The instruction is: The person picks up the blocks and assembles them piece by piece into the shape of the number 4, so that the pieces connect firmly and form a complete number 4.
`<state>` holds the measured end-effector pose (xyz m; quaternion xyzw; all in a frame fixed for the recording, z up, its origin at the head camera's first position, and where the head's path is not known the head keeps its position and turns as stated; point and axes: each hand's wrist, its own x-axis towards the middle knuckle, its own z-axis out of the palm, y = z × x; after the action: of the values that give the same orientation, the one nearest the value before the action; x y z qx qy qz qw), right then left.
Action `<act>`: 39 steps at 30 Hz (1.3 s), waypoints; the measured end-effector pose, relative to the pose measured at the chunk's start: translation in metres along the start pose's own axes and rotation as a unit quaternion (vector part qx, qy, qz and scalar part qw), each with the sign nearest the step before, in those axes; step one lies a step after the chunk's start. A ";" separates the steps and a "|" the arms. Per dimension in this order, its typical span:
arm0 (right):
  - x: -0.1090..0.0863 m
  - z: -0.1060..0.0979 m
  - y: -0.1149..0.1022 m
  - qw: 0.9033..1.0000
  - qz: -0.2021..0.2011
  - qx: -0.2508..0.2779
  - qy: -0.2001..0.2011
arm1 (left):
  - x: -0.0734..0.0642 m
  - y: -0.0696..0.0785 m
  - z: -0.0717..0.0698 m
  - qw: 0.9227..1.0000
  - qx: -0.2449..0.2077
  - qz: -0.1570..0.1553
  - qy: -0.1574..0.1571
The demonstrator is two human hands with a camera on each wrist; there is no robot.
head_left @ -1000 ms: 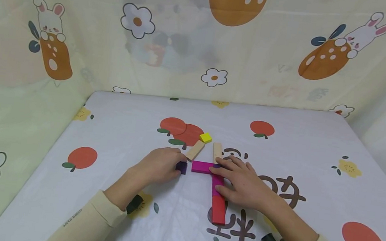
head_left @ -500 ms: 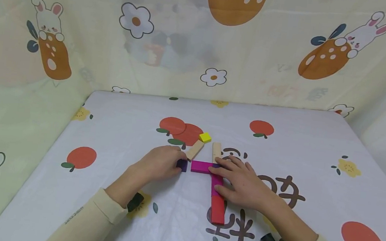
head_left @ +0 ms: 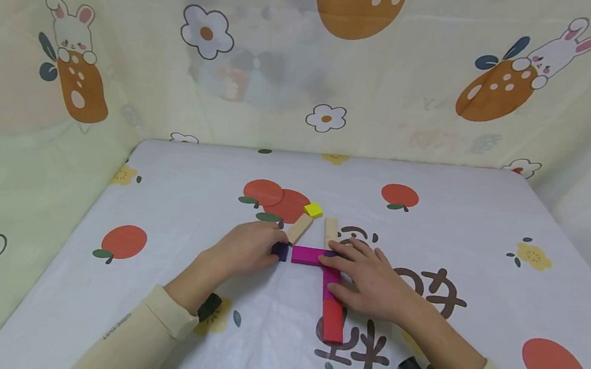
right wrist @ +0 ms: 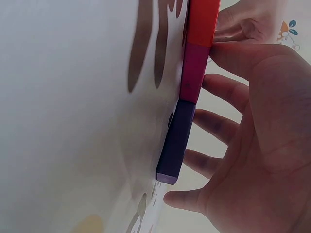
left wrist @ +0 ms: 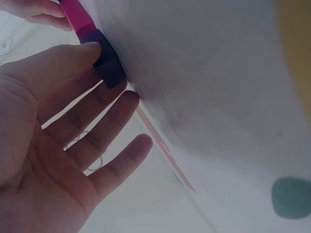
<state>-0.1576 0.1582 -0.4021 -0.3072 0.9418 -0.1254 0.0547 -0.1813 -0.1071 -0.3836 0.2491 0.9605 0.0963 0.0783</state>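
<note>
My left hand (head_left: 249,250) pinches a dark purple block (head_left: 281,252) between thumb and fingertips; the left wrist view shows the thumb on this purple block (left wrist: 108,63). A narrow gap parts it from the left end of a magenta block (head_left: 306,256) lying crosswise. My right hand (head_left: 372,281) rests with spread fingers over a row of blocks. Under it, another magenta block (head_left: 330,284) adjoins a red block (head_left: 333,322) towards me. A second dark purple block (right wrist: 176,138), mostly hidden from the head view, continues this row in the right wrist view.
Beyond the row lie two plain wooden blocks, one slanted (head_left: 299,229) and one nearly straight (head_left: 331,232). A yellow block (head_left: 314,210) sits at the slanted one's far end. A printed cloth (head_left: 485,228) covers the table, with a patterned curtain (head_left: 261,97) behind it.
My left hand has shifted the dark purple block slightly away from me, roughly level with the crosswise magenta block. The right hand and the other blocks stay in place.
</note>
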 end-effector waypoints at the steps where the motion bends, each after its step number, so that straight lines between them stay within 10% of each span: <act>1: 0.000 0.000 0.000 1.000 0.000 0.000 0.000 | 0.000 0.000 0.000 1.000 -0.001 0.001 -0.001; 39: 0.002 -0.002 -0.001 1.000 0.008 0.006 -0.017 | 0.010 0.004 -0.008 1.000 0.024 0.002 -0.011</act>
<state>-0.1590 0.1571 -0.3997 -0.3015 0.9423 -0.1253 0.0734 -0.1892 -0.1001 -0.3761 0.2537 0.9611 0.0710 0.0832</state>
